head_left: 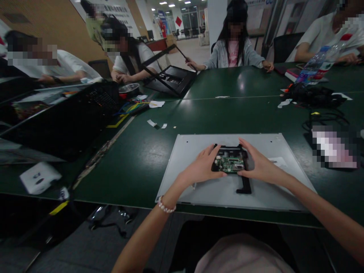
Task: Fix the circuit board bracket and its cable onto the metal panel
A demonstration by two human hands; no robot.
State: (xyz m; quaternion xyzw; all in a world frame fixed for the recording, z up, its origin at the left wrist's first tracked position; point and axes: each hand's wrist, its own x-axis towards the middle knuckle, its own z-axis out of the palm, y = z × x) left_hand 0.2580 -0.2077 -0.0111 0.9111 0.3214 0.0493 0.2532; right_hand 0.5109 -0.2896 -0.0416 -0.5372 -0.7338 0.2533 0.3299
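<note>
Between my two hands is a green circuit board (229,163) set in a black plastic frame (244,185), whose L-shaped arm reaches toward me. My left hand (200,167) grips the frame's left side, thumb at the near edge and fingers at the far left corner. On the other side my right hand (257,163) holds the right edge, with a finger at the far corner and the thumb near the board's front. Beneath them lies a flat light-grey panel (182,170). Whether the frame touches the panel or is slightly raised, I cannot tell.
The panel rests on a green table (136,159). Paper scraps (152,123) lie beyond it, a white box (40,177) and large black casing (62,117) at left. A phone (334,148), cables and bottles (315,64) are at right. Several people sit around; one holds a black frame (173,81).
</note>
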